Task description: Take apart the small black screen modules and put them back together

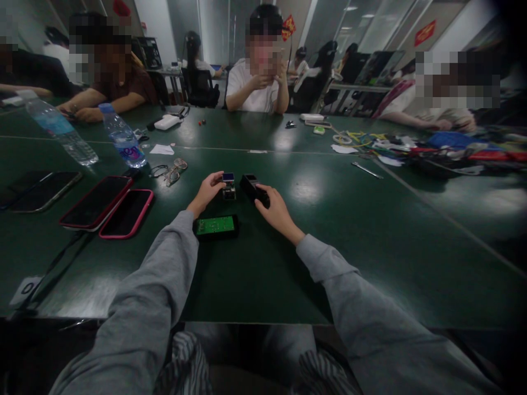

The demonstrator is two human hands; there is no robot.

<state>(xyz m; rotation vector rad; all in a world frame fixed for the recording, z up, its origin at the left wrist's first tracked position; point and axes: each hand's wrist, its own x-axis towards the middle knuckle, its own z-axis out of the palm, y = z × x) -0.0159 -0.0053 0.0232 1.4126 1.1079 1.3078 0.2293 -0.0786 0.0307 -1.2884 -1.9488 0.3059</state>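
My left hand (208, 192) has its fingers closed on the left side of a small device with a blue top and a metallic lower part (228, 186). Just to the right, my right hand (275, 207) grips the near end of a black rectangular device (250, 184), which lies slanted on the table. A gap of bare table separates the two devices. Nearer to me, below my left hand, lies a black casing with a green circuit board (216, 225) facing up.
On the dark green table (263, 285), phones (127, 214), two bottles (123, 137) and glasses (173, 173) lie or stand left. Tangled cables (411, 145) and a metal tool (367, 170) are right. People sit across the table.
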